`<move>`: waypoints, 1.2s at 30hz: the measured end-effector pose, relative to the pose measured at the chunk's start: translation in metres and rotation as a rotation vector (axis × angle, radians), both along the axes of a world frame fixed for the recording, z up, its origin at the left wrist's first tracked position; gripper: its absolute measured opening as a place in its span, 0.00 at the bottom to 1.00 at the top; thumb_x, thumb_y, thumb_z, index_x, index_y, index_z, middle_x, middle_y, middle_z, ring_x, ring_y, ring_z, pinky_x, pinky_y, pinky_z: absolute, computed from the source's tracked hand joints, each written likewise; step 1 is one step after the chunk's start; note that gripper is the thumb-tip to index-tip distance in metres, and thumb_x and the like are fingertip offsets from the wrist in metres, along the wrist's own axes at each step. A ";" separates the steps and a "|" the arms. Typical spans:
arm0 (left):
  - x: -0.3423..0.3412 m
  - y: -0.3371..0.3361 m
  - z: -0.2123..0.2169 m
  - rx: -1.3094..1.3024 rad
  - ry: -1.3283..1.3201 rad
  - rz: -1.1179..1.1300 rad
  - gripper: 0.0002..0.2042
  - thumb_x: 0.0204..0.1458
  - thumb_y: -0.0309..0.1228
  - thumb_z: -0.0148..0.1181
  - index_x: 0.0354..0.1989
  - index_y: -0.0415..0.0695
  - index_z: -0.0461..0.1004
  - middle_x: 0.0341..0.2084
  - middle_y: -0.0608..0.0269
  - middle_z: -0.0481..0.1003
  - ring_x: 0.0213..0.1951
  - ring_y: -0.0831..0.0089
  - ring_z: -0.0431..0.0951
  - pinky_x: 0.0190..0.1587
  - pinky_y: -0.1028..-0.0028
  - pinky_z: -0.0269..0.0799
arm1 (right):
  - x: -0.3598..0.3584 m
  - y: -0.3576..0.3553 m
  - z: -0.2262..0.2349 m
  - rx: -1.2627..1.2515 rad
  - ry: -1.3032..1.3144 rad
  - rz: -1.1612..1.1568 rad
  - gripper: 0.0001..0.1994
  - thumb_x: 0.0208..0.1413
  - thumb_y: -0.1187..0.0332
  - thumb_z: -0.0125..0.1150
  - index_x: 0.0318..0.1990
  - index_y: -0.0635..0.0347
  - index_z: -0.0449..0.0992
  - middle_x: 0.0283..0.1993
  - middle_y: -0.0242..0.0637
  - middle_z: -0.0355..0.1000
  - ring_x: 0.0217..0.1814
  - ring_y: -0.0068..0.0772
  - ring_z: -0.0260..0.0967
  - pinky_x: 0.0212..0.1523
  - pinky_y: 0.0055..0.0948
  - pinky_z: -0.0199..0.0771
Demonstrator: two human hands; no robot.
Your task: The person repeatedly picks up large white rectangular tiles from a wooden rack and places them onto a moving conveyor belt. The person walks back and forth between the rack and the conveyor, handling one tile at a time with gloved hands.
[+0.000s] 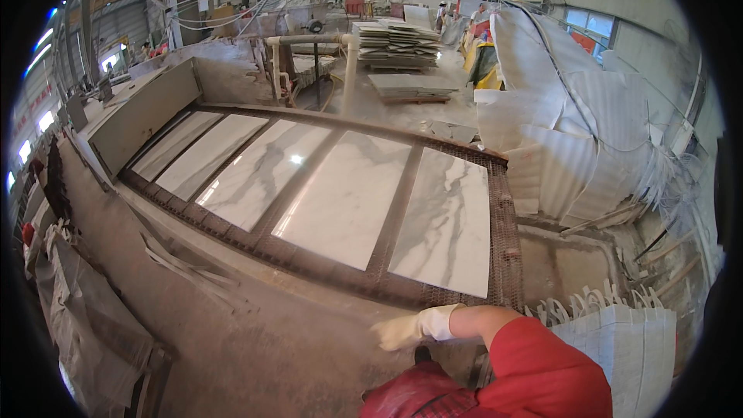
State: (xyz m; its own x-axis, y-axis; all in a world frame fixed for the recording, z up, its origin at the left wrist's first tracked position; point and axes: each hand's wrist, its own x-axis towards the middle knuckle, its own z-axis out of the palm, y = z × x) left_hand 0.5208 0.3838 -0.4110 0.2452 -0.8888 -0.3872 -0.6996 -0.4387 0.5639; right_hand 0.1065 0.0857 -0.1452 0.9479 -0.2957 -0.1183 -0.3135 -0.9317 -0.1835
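Five polished white rectangular stone slabs with grey veins (443, 220) are laid flat in a row on a long brown mesh-surfaced bed (505, 244), with strips of mesh left bare between them, presumably so that no edge is chipped against another. Their glossy faces are turned upward, probably to be kept free of rubbing. The right hand, in a pale cream glove (400, 331), is held low in front of the bed, near but apart from the closest slab; nothing can be made out in it, and how far its blurred fingers are spread cannot be told. The left hand is not shown. Beyond the bed, pale flat slabs (396, 46) are piled in an uneven stack, perhaps to save floor space. At the right, a white woven bulk bag with looped ties (623, 352) is placed beside the red-sleeved arm (542, 360).
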 end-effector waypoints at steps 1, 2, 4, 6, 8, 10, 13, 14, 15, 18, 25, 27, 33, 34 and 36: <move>0.001 -0.001 0.002 0.003 0.006 0.003 0.23 0.63 0.52 0.46 0.53 0.46 0.72 0.45 0.49 0.74 0.49 0.52 0.71 0.53 0.56 0.64 | 0.001 0.000 0.001 0.010 -0.018 0.002 0.08 0.46 0.70 0.55 0.22 0.62 0.79 0.24 0.45 0.76 0.35 0.49 0.75 0.64 0.51 0.61; 0.002 -0.001 0.004 0.007 0.008 0.007 0.23 0.63 0.52 0.46 0.53 0.46 0.72 0.45 0.49 0.74 0.49 0.52 0.71 0.52 0.56 0.64 | 0.001 0.000 0.003 0.028 -0.016 0.004 0.08 0.46 0.70 0.55 0.22 0.61 0.79 0.24 0.45 0.76 0.36 0.49 0.75 0.64 0.50 0.61; 0.001 -0.001 0.008 0.014 0.020 0.012 0.23 0.63 0.51 0.46 0.53 0.46 0.72 0.44 0.49 0.74 0.48 0.53 0.71 0.52 0.56 0.65 | 0.001 0.000 0.006 0.038 0.007 0.009 0.07 0.45 0.70 0.56 0.22 0.60 0.79 0.25 0.45 0.76 0.36 0.49 0.75 0.61 0.49 0.63; -0.001 0.000 0.013 0.025 0.033 0.024 0.22 0.63 0.51 0.47 0.52 0.46 0.73 0.44 0.49 0.74 0.47 0.53 0.72 0.51 0.56 0.65 | 0.000 0.001 0.007 0.011 0.035 0.020 0.07 0.43 0.69 0.57 0.22 0.59 0.79 0.25 0.45 0.77 0.36 0.49 0.75 0.59 0.47 0.65; -0.004 0.002 0.018 0.038 0.051 0.041 0.22 0.62 0.51 0.47 0.52 0.46 0.73 0.43 0.49 0.74 0.47 0.53 0.72 0.50 0.56 0.65 | -0.002 0.001 0.005 0.018 0.026 -0.002 0.06 0.42 0.68 0.58 0.22 0.58 0.79 0.24 0.44 0.76 0.34 0.48 0.75 0.56 0.45 0.66; -0.008 0.003 0.025 0.047 0.066 0.059 0.22 0.62 0.50 0.47 0.51 0.45 0.73 0.42 0.49 0.74 0.46 0.53 0.72 0.50 0.56 0.66 | -0.003 0.002 0.000 -0.008 -0.009 0.016 0.05 0.41 0.68 0.59 0.21 0.57 0.79 0.23 0.43 0.76 0.32 0.47 0.75 0.53 0.43 0.67; -0.012 0.000 0.036 0.053 0.082 0.083 0.22 0.62 0.50 0.48 0.51 0.45 0.73 0.41 0.50 0.74 0.45 0.54 0.72 0.49 0.56 0.66 | -0.005 0.001 -0.010 -0.093 -0.070 0.058 0.05 0.40 0.67 0.60 0.20 0.56 0.78 0.21 0.40 0.75 0.29 0.45 0.75 0.51 0.41 0.68; -0.014 -0.002 0.040 0.056 0.084 0.089 0.22 0.62 0.50 0.48 0.50 0.45 0.73 0.41 0.50 0.74 0.45 0.54 0.73 0.48 0.57 0.66 | -0.005 0.001 -0.014 -0.075 -0.042 0.072 0.05 0.40 0.67 0.60 0.20 0.55 0.78 0.21 0.40 0.75 0.29 0.45 0.75 0.50 0.41 0.68; -0.016 -0.004 0.044 0.057 0.091 0.094 0.21 0.62 0.50 0.48 0.50 0.45 0.73 0.40 0.50 0.74 0.44 0.54 0.73 0.48 0.57 0.66 | -0.005 0.002 -0.017 -0.084 -0.029 0.072 0.05 0.40 0.67 0.60 0.19 0.55 0.78 0.21 0.40 0.75 0.29 0.45 0.75 0.50 0.41 0.69; -0.024 -0.012 0.052 0.060 0.096 0.111 0.21 0.62 0.49 0.48 0.50 0.44 0.74 0.39 0.50 0.75 0.43 0.55 0.73 0.47 0.57 0.67 | -0.007 0.003 -0.023 -0.091 -0.124 0.034 0.05 0.40 0.66 0.60 0.19 0.54 0.77 0.22 0.40 0.76 0.30 0.45 0.75 0.48 0.42 0.69; -0.039 -0.026 0.064 0.079 0.096 0.133 0.20 0.62 0.48 0.49 0.48 0.44 0.74 0.37 0.51 0.75 0.41 0.56 0.74 0.44 0.57 0.68 | -0.005 0.006 -0.017 -0.031 -0.099 0.036 0.06 0.39 0.64 0.60 0.19 0.55 0.78 0.23 0.40 0.76 0.31 0.47 0.74 0.45 0.44 0.69; -0.042 -0.030 0.065 0.080 0.095 0.133 0.20 0.62 0.48 0.50 0.47 0.43 0.74 0.36 0.51 0.75 0.40 0.56 0.74 0.44 0.57 0.68 | -0.003 0.006 -0.016 -0.038 -0.116 0.040 0.07 0.40 0.65 0.60 0.19 0.56 0.78 0.23 0.40 0.76 0.30 0.47 0.74 0.43 0.44 0.69; -0.054 -0.037 0.064 0.090 0.091 0.149 0.20 0.61 0.47 0.51 0.46 0.43 0.75 0.34 0.51 0.76 0.38 0.57 0.75 0.42 0.58 0.69 | -0.004 0.006 -0.023 -0.037 -0.215 0.068 0.08 0.42 0.65 0.59 0.20 0.58 0.78 0.22 0.41 0.75 0.29 0.48 0.73 0.38 0.46 0.71; -0.057 -0.037 0.065 0.092 0.091 0.154 0.19 0.61 0.47 0.51 0.46 0.43 0.75 0.34 0.51 0.76 0.38 0.57 0.75 0.41 0.58 0.70 | -0.005 0.007 -0.025 -0.037 -0.251 0.065 0.08 0.42 0.65 0.59 0.20 0.58 0.78 0.22 0.41 0.75 0.29 0.48 0.73 0.38 0.46 0.70; -0.062 -0.038 0.066 0.094 0.094 0.162 0.19 0.61 0.47 0.51 0.45 0.42 0.75 0.33 0.52 0.76 0.37 0.57 0.75 0.41 0.58 0.70 | -0.006 0.007 -0.029 -0.050 -0.274 0.066 0.08 0.42 0.65 0.59 0.19 0.57 0.77 0.22 0.41 0.75 0.28 0.47 0.73 0.38 0.46 0.70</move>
State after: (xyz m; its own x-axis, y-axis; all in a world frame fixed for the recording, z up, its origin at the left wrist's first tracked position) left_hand 0.4590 0.3463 -0.3446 0.3410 -0.7993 -0.4948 -0.5618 -0.5952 0.5745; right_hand 0.1006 0.0929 -0.1743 0.9600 -0.2309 0.1585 -0.1965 -0.9586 -0.2060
